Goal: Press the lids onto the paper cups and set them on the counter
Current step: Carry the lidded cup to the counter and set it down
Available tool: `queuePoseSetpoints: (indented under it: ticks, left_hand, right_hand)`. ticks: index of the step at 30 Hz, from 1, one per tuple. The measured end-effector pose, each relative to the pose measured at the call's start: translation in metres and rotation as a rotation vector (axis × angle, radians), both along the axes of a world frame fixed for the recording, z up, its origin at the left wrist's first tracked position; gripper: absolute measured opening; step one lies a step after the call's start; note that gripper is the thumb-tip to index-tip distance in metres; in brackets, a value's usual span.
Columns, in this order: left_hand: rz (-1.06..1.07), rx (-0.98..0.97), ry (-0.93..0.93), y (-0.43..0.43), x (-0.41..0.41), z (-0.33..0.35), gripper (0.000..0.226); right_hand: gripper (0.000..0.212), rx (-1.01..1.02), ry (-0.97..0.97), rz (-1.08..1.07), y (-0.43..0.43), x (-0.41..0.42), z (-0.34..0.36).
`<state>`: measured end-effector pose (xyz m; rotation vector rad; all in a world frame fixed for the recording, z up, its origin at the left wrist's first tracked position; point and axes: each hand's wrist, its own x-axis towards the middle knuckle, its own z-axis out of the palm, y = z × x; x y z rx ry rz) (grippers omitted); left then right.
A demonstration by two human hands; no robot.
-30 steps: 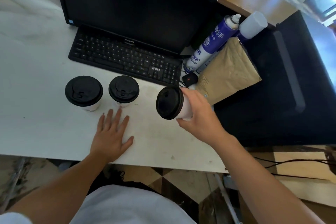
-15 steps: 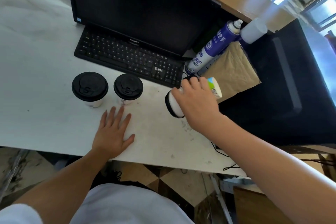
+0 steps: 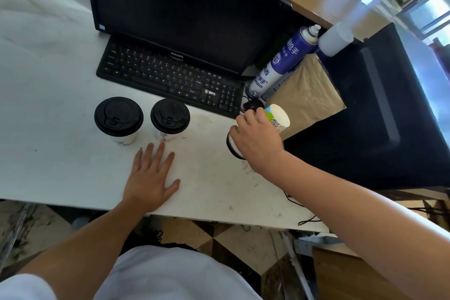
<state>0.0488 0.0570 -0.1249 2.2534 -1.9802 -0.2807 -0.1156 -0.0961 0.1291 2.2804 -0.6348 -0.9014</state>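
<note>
Right hand (image 3: 255,140), fingers clamped on third cup (image 3: 277,117), has tipped it lid-down beside the keyboard (image 3: 170,80) vs. a sec ago; 2 lidded cups (image 3: 118,119) stand on surface (image 3: 48,105). Left hand (image 3: 152,178) flat, fingers spread. Needs righting.

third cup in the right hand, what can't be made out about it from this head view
- Third cup: most of its wall, covered by the right hand.
- Its lid: only a dark edge shows past the hand; whether it is fully seated cannot be told.
- Whether the lid end touches the counter: hidden by the hand.
</note>
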Motion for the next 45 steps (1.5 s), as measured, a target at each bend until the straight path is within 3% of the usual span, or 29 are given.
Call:
queuePoseSetpoints:
  ticks: [6,18,23,28,33,37,42,45]
  left_hand:
    - [-0.003,0.035,-0.005,-0.001,0.0,-0.001,0.084]
    - [-0.018,0.218,-0.002,-0.005,0.004,0.006,0.087]
    - [-0.025,0.272,0.002,-0.006,0.009,0.009,0.094]
    - [-0.051,0.371,0.0,-0.01,0.011,0.019,0.106]
    - [-0.049,0.498,-0.068,-0.014,0.005,0.043,0.086]
    - [-0.016,0.619,-0.022,-0.018,-0.003,0.065,0.087]
    - [-0.089,0.833,0.266,-0.051,-0.01,0.121,0.072]
    - [-0.098,0.778,0.512,-0.07,-0.014,0.173,0.056]
  right_hand:
    - [0.062,0.087,-0.216,-0.143,-0.004,-0.007,-0.001]
    - [0.083,0.626,-1.401,-0.7,-0.012,-0.029,-0.002]
    - [0.084,0.821,-1.723,-0.857,0.008,-0.033,-0.013]
    - [0.087,0.958,-1.812,-1.02,0.021,-0.034,-0.031]
    - [0.083,1.018,-1.794,-1.029,0.021,-0.035,-0.035]
    - [0.083,1.053,-1.792,-1.026,0.018,-0.039,-0.035]
    - [0.086,1.105,-1.75,-1.02,0.014,-0.043,-0.033]
    - [0.086,1.112,-1.75,-1.012,0.01,-0.045,-0.032]
